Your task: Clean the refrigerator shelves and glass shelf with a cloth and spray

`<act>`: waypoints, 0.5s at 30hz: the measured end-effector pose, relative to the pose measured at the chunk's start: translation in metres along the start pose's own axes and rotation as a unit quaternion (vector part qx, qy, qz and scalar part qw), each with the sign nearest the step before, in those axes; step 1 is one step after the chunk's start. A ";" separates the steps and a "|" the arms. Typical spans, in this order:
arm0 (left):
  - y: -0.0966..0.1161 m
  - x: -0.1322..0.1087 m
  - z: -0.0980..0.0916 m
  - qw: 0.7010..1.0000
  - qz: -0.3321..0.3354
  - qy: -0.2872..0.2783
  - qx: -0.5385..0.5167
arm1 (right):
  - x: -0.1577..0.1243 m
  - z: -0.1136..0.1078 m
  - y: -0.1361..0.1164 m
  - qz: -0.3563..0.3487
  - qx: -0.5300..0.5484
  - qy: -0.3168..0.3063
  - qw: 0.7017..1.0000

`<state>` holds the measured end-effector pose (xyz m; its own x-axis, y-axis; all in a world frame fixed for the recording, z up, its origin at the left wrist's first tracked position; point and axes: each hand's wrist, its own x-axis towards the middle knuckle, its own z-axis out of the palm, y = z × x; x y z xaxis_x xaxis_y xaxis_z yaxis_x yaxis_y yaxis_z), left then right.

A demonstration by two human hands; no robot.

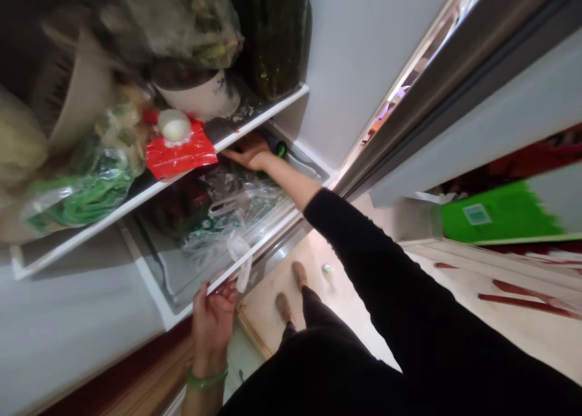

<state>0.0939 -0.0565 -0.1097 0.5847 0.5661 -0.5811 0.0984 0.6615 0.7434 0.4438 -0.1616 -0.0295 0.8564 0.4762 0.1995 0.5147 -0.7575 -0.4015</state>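
At the bottom of the fridge a drawer (154,252) is pulled out. Curled under its white front edge are the fingers of my left hand (214,316), which has a green bangle (207,378) on its wrist. My right hand (251,151) reaches into the drawer's back right part, below the shelf; its visible fingers stretch out over the contents and the tips are partly hidden. Clear plastic bags (231,222) fill the drawer, and a loop of bag handle (240,261) hangs over the front edge. Near my right hand lies a round green-and-black item (280,149).
On the glass shelf with a white edge (91,231) stand a white bowl (195,94), a red packet (182,155) with a pale round item (175,126), bagged green vegetables (86,197) and a dark jar (279,40). The open fridge door (473,94) is at right.
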 end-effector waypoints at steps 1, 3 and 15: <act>0.002 -0.001 0.004 1.000 -0.005 0.007 -0.005 | -0.030 -0.001 0.001 -0.009 0.038 0.019 0.999; 0.005 -0.005 0.012 1.000 -0.008 0.015 -0.004 | -0.098 0.004 0.009 -0.002 0.104 0.097 0.990; 0.008 -0.039 0.011 0.999 0.021 -0.042 -0.024 | -0.204 0.018 0.080 0.279 0.813 0.186 0.477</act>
<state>0.0808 -0.0781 -0.0773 0.6534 0.5516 -0.5185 0.0345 0.6624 0.7483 0.3102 -0.3112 -0.1188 0.9455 0.0611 -0.3197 -0.2483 0.7704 -0.5872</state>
